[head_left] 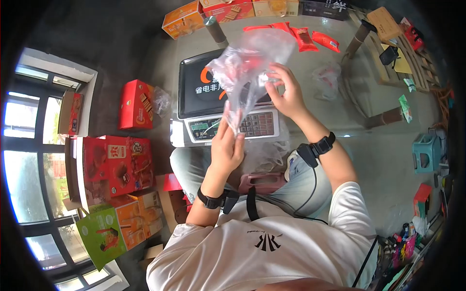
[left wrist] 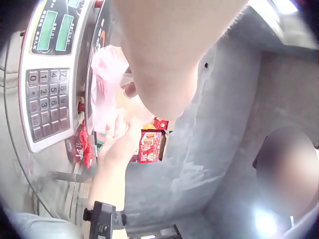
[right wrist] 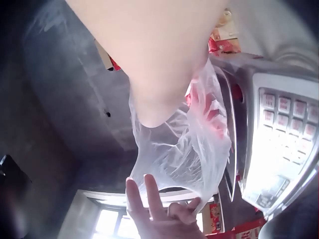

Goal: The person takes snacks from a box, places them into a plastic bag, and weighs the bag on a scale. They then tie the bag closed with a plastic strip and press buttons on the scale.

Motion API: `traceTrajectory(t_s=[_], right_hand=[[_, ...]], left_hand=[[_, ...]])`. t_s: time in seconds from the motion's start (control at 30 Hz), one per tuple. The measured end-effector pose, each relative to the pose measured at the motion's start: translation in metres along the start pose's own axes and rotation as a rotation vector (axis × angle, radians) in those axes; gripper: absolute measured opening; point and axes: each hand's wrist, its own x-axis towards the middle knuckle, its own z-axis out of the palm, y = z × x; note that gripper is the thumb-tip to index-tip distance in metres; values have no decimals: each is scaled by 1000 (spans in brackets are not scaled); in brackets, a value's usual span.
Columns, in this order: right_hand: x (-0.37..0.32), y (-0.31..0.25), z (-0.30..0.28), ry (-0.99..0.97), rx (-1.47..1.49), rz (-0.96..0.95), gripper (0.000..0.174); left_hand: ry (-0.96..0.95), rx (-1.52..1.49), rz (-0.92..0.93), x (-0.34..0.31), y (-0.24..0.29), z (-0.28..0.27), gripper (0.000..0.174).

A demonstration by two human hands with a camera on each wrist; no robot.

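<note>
a person in a white shirt [head_left: 262, 242] sits at a table [head_left: 310, 60], where a scale [head_left: 258, 125] stands with its keypad facing the sitter. above the scale hangs a clear plastic bag [head_left: 247, 68], red showing through its film. the left hand [head_left: 227, 149] pinches the bag's edge between thumb and finger, two other fingers extended, as the right wrist view shows. the right hand [head_left: 287, 94] is at the bag's other side, fingers bent; whether it grips the film cannot be told. red packets [head_left: 305, 40] lie beyond the scale.
</note>
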Motion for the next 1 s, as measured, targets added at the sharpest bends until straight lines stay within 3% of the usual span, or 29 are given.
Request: traceTrajectory(t_s=[0.07,0.13,0.17,0.23,0.27,0.33,0.37,0.43,0.47,0.53,0.67,0.7,0.73,0.8,0.87,1.0], right_hand=[[9,6,-15,-66,-89,7,41],[28,27,-30,131,-156,235,35],[41,46,-39,134,-168,230,35],[73,97,-59,354,-432,112,39],[86,123,-73,328,-639,134,54],[108,160,-102,245,-863,279,74],[120,167,-115,249,-863,274,74],[143,171,-130,118,-1260,429,89],[157,174,-133,116,-1256,427,89],[183,175,-134,-35,-1176,671,94],[188,207,-107,-189,-1207,626,94],[181,241,-107,-214,-1274,485,82],[177,241,-102,-214,-1276,485,82],[164,242,-95,-33,-1244,461,71],[153,240,-94,-43,-1236,435,66],[100,233,-96,-15,-1173,195,66]], left_hand=[[38,1,-45,-3,-6,2,49],[60,-133,-255,-7,-7,1,48],[74,-125,-272,-8,-11,0,48],[136,14,-155,-8,-22,-1,48],[162,111,-62,-7,-29,-3,49],[172,78,-90,-9,-31,-6,50],[146,60,-137,-8,-31,-10,50],[100,39,-219,-9,-32,-17,47],[103,44,-221,-11,-34,-19,47],[54,-23,-273,-13,-37,-21,44],[3,-46,-238,-12,-46,-16,35],[-9,29,-134,-11,-50,-13,31],[-51,-86,-262,-10,-44,-13,29],[-56,-179,-301,-9,-43,-10,35],[-48,-184,-298,-12,-47,-13,35],[5,-172,-239,-18,-55,-14,30]])
